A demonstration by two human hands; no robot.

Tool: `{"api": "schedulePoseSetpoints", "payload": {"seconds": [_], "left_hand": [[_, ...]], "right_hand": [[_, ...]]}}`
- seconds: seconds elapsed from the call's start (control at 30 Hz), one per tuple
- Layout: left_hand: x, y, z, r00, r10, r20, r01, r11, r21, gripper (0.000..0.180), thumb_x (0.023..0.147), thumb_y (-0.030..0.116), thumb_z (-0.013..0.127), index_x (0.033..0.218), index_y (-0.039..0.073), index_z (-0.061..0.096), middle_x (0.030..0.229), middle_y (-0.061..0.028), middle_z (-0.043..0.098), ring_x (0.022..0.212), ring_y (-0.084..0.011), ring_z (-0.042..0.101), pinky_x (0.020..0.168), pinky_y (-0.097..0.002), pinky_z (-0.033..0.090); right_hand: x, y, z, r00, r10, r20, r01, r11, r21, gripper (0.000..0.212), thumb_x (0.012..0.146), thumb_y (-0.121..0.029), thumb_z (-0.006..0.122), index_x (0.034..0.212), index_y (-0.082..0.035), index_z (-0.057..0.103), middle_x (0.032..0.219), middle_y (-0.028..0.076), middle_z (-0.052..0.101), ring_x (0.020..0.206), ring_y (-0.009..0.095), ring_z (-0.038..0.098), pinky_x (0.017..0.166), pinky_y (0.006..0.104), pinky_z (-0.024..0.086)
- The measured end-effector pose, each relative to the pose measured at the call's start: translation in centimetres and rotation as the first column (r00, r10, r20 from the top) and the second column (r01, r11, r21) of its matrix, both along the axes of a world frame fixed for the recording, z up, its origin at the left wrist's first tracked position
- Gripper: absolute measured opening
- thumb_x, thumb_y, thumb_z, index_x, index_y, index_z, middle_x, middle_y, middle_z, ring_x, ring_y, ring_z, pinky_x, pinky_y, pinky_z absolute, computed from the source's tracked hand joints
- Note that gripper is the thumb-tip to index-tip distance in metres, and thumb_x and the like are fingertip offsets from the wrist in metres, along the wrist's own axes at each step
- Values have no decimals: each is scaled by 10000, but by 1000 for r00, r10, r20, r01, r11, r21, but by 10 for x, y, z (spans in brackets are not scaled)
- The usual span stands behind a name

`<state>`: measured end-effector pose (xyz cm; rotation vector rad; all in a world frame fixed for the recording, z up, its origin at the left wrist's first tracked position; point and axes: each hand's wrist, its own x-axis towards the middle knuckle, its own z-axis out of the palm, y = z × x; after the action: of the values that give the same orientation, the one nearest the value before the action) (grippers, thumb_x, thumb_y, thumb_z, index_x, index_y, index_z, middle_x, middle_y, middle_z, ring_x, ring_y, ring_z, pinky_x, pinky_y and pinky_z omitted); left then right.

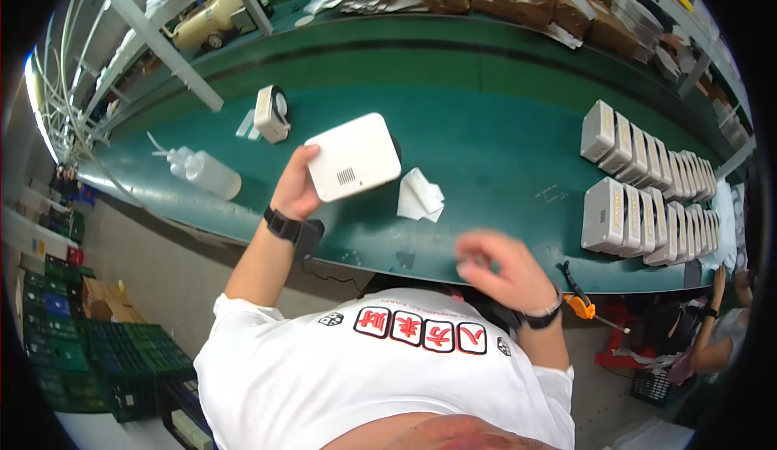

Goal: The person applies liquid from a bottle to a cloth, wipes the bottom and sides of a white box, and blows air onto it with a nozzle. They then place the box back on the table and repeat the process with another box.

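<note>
My left hand [296, 189] grips the left edge of a white, rounded-corner plastic device [356, 159], holding it tilted above the green table [494, 138]. A small slotted vent and a tiny hole show on its upturned face; the underside is mostly hidden. Close to the table's front edge, my right hand [508, 270] is blurred by motion, its fingers partly bent, and I cannot make out anything in them. Between the two hands a crumpled white cloth [420, 197] lies on the table.
A clear squeeze bottle [206, 175] lies at the left, near another white device [270, 118] standing on edge. Two rows of similar devices [605, 217] stand at the right. An orange-handled tool [579, 307] hangs at the front edge. Another person's hand [719, 285] is at far right.
</note>
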<state>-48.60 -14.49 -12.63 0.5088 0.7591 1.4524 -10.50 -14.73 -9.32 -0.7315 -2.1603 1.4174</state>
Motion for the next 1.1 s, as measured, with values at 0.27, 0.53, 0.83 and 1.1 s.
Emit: {"api": "schedulePoseSetpoints", "payload": {"seconds": [0.27,0.53,0.83,1.1], "left_hand": [[5,-90,-36,975,177,135,-167,982,-85,494,915,295,606,1278,-32,527,1259,-161,608,1151,-297,597,996,-422,480],[-9,-129,-34,973,231,16,-230,971,-62,503,933,378,586,1236,-24,564,1213,-166,638,1084,-288,640,953,-422,514],[-26,-151,-26,931,359,-62,-364,927,-94,469,947,350,576,1183,-55,587,1149,-167,656,1045,-257,641,933,-367,500],[-49,-203,-14,877,447,-178,-462,886,-50,453,965,348,550,1167,-54,594,1128,-169,663,1026,-252,646,907,-356,502]], "right_hand": [[127,-95,-133,668,-332,666,544,829,-133,265,925,-191,626,1056,39,635,753,95,641,712,136,641,627,272,492],[155,-79,-234,224,-973,-58,878,227,-421,354,996,-294,568,1143,28,584,960,64,637,868,136,623,698,252,480],[123,-76,-194,-146,-882,-449,988,-149,-28,463,1010,-384,514,1153,52,578,943,128,626,825,173,581,739,280,487],[59,-43,-39,599,-613,-515,565,779,-271,604,968,-446,487,1296,60,448,1071,200,627,682,103,513,612,224,400]]}}
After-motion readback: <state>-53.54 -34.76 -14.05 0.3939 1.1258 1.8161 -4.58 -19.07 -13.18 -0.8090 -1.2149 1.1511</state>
